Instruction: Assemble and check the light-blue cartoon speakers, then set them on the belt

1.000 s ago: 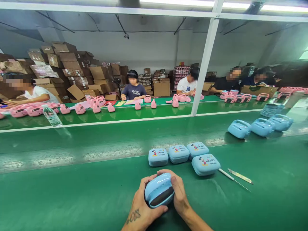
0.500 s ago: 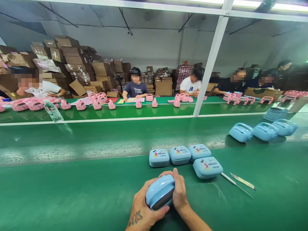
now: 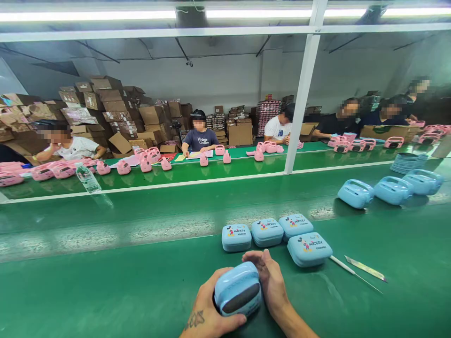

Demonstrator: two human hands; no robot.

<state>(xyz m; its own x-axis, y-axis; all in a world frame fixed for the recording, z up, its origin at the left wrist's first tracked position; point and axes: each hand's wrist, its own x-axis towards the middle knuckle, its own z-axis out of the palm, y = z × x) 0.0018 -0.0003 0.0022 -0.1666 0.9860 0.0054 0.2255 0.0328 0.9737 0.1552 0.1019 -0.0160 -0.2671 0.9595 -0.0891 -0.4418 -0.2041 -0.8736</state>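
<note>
Holds blue case (image 3: 234, 286) in left hand (image 3: 207, 303), lower centre of frame.
Cups right hand (image 3: 274, 287) loosely, ungripping, at its right side.

My green bench (image 3: 105, 300) carries four printed blue cases (image 3: 310, 250) grouped just ahead of me. Beside the nearest lie a white-handled tool (image 3: 343, 265) and a slim pale strip (image 3: 365, 268). Farther off, to my right, sit three glossy blue shells (image 3: 391, 191) and a stack of flat blue pieces (image 3: 408, 163).
</note>
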